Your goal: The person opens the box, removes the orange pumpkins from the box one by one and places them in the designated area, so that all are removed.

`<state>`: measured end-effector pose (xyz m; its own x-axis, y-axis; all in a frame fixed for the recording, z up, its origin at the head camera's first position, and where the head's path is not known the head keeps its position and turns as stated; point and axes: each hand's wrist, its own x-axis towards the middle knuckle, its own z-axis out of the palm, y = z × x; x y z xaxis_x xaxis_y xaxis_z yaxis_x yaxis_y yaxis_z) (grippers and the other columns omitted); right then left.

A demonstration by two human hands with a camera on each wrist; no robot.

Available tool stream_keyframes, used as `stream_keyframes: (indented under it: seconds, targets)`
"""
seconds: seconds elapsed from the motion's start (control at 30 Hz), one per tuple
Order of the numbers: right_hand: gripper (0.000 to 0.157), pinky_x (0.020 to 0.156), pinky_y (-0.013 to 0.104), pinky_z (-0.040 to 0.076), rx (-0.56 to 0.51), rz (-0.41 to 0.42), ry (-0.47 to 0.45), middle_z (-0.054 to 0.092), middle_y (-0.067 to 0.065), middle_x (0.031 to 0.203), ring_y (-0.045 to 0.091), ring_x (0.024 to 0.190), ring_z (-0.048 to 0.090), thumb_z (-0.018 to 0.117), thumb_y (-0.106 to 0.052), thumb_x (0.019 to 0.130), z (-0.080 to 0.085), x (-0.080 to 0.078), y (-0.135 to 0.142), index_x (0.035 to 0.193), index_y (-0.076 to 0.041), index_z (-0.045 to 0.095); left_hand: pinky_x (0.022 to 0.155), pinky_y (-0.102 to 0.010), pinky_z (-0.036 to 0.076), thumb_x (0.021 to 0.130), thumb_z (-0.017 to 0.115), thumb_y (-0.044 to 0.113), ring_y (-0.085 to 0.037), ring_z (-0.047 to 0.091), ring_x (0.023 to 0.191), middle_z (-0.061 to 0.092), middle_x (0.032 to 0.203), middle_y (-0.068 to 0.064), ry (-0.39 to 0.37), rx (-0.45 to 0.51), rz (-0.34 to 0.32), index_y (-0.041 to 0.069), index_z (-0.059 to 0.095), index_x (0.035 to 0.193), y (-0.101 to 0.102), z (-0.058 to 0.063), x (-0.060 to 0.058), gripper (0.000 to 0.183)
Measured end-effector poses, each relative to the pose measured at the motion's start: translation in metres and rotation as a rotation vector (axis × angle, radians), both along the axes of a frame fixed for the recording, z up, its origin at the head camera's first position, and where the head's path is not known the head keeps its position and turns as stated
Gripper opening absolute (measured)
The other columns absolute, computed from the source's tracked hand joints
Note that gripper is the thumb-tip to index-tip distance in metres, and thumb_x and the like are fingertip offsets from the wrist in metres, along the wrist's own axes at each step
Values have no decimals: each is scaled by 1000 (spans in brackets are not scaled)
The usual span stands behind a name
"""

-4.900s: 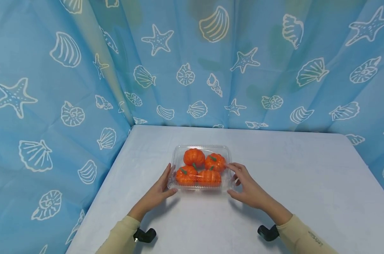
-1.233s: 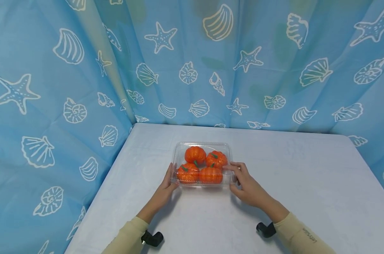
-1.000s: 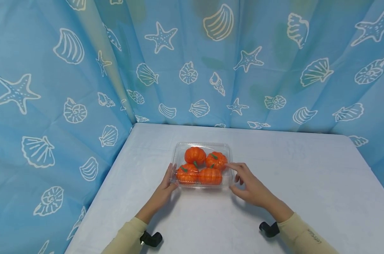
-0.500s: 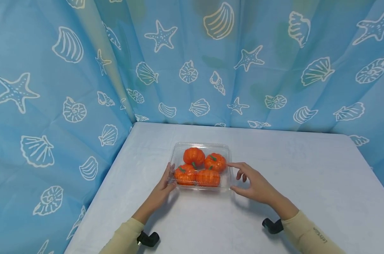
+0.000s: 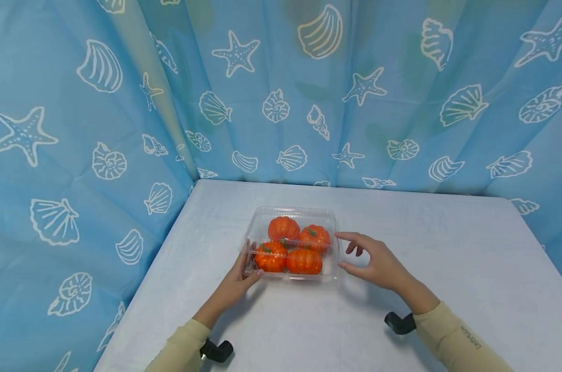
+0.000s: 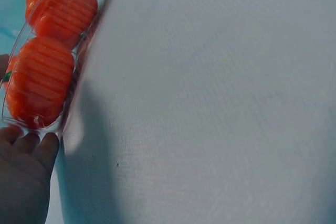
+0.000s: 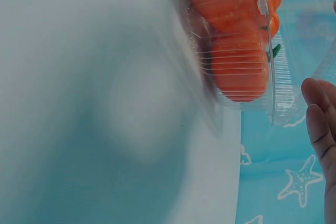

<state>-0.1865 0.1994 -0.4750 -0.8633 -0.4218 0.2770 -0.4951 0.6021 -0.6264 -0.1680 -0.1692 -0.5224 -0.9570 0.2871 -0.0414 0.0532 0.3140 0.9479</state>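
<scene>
A clear plastic clamshell container (image 5: pixel 299 277) holds several small orange pumpkins (image 5: pixel 304 261) with green stems. Its lid (image 5: pixel 325 219) stands partly lifted at the front, above the front pumpkins. My left hand (image 5: pixel 232 288) grips the left side, thumb at the front corner; its other fingers are partly hidden behind the plastic. On the right, my right hand (image 5: pixel 378 264) has thumb and index spread apart, the index fingertip close to the lid's right edge. In the right wrist view, fingertips (image 7: pixel 316 121) lie near the raised lid (image 7: pixel 310 30); whether they touch it, I cannot tell.
The container rests on a white-covered table (image 5: pixel 425 243), towards its far side. Behind and to the left hangs a blue curtain (image 5: pixel 262 139) printed with white shells and starfish. A black wrist mount (image 5: pixel 218 351) sits on the left sleeve, another (image 5: pixel 399 324) on the right.
The lid's front edge has risen from the container. My right hand has drawn slightly right, its index fingertip leaving the spot over the right pumpkin. The left hand keeps its grip.
</scene>
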Motion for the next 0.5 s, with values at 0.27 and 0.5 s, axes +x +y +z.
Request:
stream_keyframes:
  seconds: [0.27, 0.5]
  targets:
    - [60, 80, 34, 59, -77, -7, 114, 68, 2, 130, 21, 95, 65, 81, -17, 88, 5, -9, 2, 143, -14, 59, 116, -54, 33, 101, 65, 16, -32, 14, 155, 13, 169, -15, 24, 36, -22, 9, 0, 164, -2, -3, 0, 91]
    - [56, 85, 36, 59, -101, -66, 94, 68, 5, 130, 17, 99, 64, 69, -21, 97, 12, -22, 2, 150, -23, 52, 117, -52, 32, 100, 66, 14, -27, 17, 155, 17, 169, -9, 13, 58, -30, 11, 1, 165, -2, -1, 3, 92]
